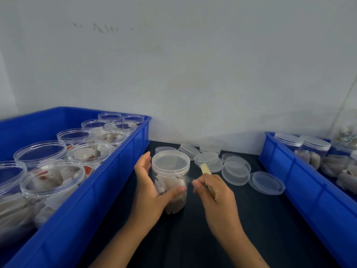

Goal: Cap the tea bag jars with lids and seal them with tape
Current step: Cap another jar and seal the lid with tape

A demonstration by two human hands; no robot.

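Head view: 2 hands work on a capped clear jar at the middle of a dark table.
Left hand (149, 192) wraps the jar (172, 188) of tea bags, thumb on its front; its lid (170, 161) is on. Right hand (216, 196), at 3 o'clock of the jar, grips a yellowish tape roll (206, 169) and pinches a clear tape strip (187, 177) reaching the jar. Loose lids (235, 173) lie at 1 o'clock. Blue bin (108, 182) of open jars at 9 o'clock; blue bin of capped jars (301, 176) at 3 o'clock.

Your dark tabletop (251, 219) meets a scuffed white wall (193, 64), with blue plastic bins (108, 182) flanking you left and right.
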